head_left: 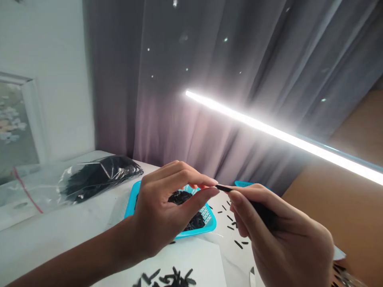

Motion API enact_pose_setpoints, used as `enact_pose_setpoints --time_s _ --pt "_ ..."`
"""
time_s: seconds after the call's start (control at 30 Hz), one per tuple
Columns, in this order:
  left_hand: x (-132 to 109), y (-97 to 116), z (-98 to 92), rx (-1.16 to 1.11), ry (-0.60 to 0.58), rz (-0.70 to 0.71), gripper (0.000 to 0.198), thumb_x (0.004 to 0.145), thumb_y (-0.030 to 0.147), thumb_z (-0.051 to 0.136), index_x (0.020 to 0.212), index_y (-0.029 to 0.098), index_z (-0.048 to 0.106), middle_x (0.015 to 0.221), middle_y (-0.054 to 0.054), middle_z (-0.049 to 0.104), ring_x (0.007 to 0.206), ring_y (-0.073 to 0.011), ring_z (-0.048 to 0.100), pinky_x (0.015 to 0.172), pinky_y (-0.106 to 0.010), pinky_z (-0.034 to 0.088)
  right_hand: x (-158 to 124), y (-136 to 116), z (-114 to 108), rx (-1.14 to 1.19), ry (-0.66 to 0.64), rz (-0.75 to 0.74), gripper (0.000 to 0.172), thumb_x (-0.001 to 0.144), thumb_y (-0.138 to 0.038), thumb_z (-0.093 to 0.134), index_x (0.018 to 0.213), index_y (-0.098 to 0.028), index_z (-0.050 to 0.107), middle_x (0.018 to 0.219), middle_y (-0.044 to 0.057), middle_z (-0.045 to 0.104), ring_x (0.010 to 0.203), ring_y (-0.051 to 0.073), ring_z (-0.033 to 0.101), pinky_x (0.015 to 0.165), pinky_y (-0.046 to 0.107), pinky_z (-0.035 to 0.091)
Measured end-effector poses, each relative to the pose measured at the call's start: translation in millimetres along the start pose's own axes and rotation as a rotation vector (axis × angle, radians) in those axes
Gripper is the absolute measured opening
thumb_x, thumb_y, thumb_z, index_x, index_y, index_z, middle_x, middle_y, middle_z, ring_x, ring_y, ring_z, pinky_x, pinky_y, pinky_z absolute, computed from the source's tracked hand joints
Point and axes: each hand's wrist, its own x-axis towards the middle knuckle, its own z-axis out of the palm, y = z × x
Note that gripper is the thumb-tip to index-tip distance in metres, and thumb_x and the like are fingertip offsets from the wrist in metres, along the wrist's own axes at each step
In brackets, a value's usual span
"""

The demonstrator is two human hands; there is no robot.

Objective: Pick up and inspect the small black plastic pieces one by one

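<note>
My left hand (163,203) pinches one end of a thin black strip (224,188) between thumb and fingertips. The strip's other end is gripped by the thumb and forefinger of my right hand (287,243). A dark area lies inside the right palm; whether it is shadow or more strips I cannot tell. Behind and below the left hand stands a blue plastic basket (196,232), partly hidden by that hand, with many black strips (196,223) in it. More black strips (176,279) lie heaped on a white sheet (206,259) at the bottom edge.
A clear zip bag (98,175) full of black strips lies at left. Loose strips (238,244) are scattered right of the basket. A pointed tool (252,277) shows at the lower edge. Another blue container (243,183) is mostly hidden. A bright tube lamp (269,126) crosses above.
</note>
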Motion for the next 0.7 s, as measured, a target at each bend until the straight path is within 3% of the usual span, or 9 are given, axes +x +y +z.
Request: enact_pose_setpoints --time_s 0.2,0.37,0.5,0.7 --pt "14.6 -13.5 40.1 -0.010 -0.040 -0.070 0.005 0.083 0.017 0.076 0.084 0.021 0.074 0.071 0.005 0.070 0.063 -0.0074 0.059 0.062 -0.021 0.049 17.1 24.1 -18.1 -0.049 0.060 0.059 0.018 0.086 -0.032 0.070 0.070 -0.026 0.072 0.043 -0.007 0.044 0.042 0.009 0.042 0.040 0.021 0.034" --pt "15.9 -25.1 67.5 -0.098 -0.062 -0.234 0.003 0.085 0.024 0.073 0.083 0.024 0.075 0.076 0.004 0.073 0.065 -0.0098 0.061 0.062 -0.023 0.050 25.2 44.8 -28.7 -0.078 0.060 0.135 0.021 0.086 -0.037 0.071 0.071 -0.022 0.074 0.043 -0.006 0.047 0.038 0.008 0.041 0.033 0.020 0.027" --pt "13.7 -31.1 68.5 -0.218 -0.149 -0.383 0.010 0.087 0.030 0.071 0.084 0.022 0.075 0.074 0.000 0.072 0.068 -0.0130 0.063 0.064 -0.025 0.052 27.8 49.6 -32.1 -0.096 0.002 0.072 0.019 0.085 -0.035 0.072 0.070 -0.023 0.074 0.041 -0.006 0.046 0.036 0.009 0.041 0.030 0.020 0.026" --pt "7.7 -39.1 56.2 -0.297 -0.266 -0.586 0.018 0.089 0.038 0.067 0.084 0.021 0.072 0.073 0.000 0.070 0.068 -0.0132 0.063 0.061 -0.022 0.051 28.6 52.6 -29.5 -0.104 -0.151 0.135 0.022 0.085 -0.038 0.070 0.070 -0.023 0.074 0.042 -0.004 0.046 0.036 0.010 0.039 0.029 0.020 0.032"
